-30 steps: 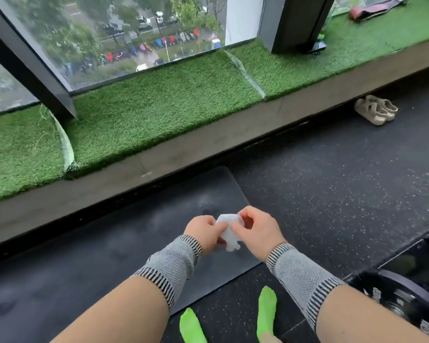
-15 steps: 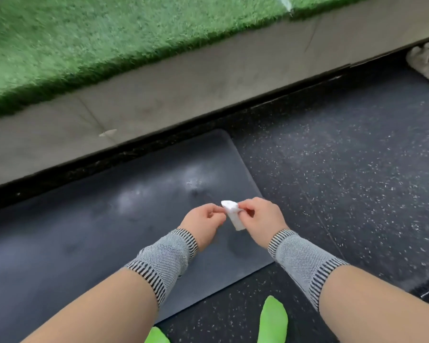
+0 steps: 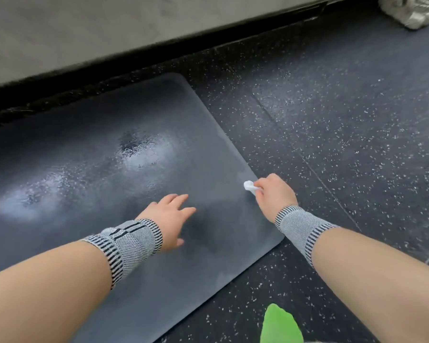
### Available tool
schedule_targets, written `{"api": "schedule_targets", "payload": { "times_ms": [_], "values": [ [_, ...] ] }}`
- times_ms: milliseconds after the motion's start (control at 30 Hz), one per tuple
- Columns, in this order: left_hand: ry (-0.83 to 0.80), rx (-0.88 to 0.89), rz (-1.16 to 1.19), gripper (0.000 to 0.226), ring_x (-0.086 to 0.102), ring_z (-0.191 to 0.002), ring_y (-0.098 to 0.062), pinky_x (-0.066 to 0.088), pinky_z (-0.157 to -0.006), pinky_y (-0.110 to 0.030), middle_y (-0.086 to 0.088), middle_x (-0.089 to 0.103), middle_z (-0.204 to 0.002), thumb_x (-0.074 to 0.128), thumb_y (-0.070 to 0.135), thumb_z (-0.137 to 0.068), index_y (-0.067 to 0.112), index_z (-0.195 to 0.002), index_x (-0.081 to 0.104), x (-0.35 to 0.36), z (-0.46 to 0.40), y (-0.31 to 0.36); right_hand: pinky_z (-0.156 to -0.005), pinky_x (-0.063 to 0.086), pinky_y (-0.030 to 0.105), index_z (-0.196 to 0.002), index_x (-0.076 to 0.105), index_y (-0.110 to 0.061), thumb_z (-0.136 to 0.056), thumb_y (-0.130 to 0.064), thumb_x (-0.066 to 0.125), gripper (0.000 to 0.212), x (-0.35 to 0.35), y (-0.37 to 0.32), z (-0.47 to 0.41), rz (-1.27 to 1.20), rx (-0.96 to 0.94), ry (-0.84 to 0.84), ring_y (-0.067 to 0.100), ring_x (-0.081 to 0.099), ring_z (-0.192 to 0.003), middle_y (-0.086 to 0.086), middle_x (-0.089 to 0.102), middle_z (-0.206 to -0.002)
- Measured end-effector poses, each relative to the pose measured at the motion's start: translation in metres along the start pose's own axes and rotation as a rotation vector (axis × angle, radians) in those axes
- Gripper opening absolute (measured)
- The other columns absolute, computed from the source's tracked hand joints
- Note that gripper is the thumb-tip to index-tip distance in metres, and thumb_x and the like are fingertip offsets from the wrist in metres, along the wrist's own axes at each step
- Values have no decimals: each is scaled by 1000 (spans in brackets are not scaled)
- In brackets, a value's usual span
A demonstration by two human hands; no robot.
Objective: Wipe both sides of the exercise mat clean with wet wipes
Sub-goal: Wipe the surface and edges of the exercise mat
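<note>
A dark grey exercise mat point(image 3: 124, 134) lies flat on the speckled black floor, with wet, shiny patches across its middle. My right hand point(image 3: 274, 194) grips a folded white wet wipe point(image 3: 248, 186) at the mat's right edge. My left hand point(image 3: 170, 217) is spread with straight fingers over the mat's near right part; whether it touches the surface I cannot tell. Both wrists wear grey striped wrist bands.
A grey concrete ledge point(image 3: 84, 28) with a black base strip runs along the far side of the mat. A pair of pale shoes point(image 3: 406, 11) sits at the top right. A bright green sock point(image 3: 281, 325) shows at the bottom edge.
The hands, which held the wipe together, have parted. The right hand carried the wipe to the mat's right edge and the left hand spread over the mat. My view tilted down and closer.
</note>
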State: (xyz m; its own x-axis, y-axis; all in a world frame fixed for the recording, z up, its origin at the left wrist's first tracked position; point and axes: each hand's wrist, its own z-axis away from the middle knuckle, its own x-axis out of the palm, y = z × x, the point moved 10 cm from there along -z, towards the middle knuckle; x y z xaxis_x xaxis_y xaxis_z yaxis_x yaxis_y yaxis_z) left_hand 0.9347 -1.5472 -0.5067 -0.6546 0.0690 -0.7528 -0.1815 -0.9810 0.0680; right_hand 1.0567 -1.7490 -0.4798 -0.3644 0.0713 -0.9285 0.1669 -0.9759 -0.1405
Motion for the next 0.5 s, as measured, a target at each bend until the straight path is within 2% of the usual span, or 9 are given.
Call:
{"api": "schedule_targets", "payload": {
  "times_ms": [100, 233, 300, 433, 500],
  "values": [
    [-10, 23, -39, 85, 2, -148, -23, 27, -114, -44, -1, -5, -162, 64, 49, -86, 32, -152, 12, 22, -8, 0, -77, 44, 30, -119, 60, -17, -95, -13, 41, 31, 36, -7, 0, 8, 6, -43, 28, 58, -93, 6, 46, -117],
    [31, 13, -47, 88, 4, -148, -23, 28, -113, -45, 1, -4, -161, 67, 49, -83, 32, -151, 13, 29, -14, -8, -77, 38, 26, -121, 59, -20, -93, -8, 42, 35, 54, -17, 7, -35, 31, -26, 27, 56, -96, 5, 47, -117],
    [54, 5, -31, 92, 2, -148, -25, 26, -114, -46, -1, -5, -161, 67, 50, -82, 32, -152, 11, 34, -16, -9, -74, 38, 26, -117, 60, -20, -91, -7, 44, 33, 67, -43, 19, 4, -110, -67, 27, 55, -94, 4, 47, -114],
    [114, 53, -29, 98, -4, -148, -24, 21, -116, -47, 0, -10, -161, 66, 55, -80, 31, -153, 5, 38, -19, 2, -70, 35, 29, -106, 59, -20, -87, -8, 51, 24, 111, -105, 74, 73, -582, -281, 27, 49, -93, 4, 44, -108],
    [137, 69, -29, 100, -5, -148, -24, 20, -116, -48, -1, -11, -161, 66, 57, -79, 31, -153, 4, 29, -25, 3, -70, 38, 32, -99, 57, -20, -83, -5, 53, 22, 117, -98, 76, 142, -659, -336, 26, 46, -93, 4, 43, -101]
  ]
}}
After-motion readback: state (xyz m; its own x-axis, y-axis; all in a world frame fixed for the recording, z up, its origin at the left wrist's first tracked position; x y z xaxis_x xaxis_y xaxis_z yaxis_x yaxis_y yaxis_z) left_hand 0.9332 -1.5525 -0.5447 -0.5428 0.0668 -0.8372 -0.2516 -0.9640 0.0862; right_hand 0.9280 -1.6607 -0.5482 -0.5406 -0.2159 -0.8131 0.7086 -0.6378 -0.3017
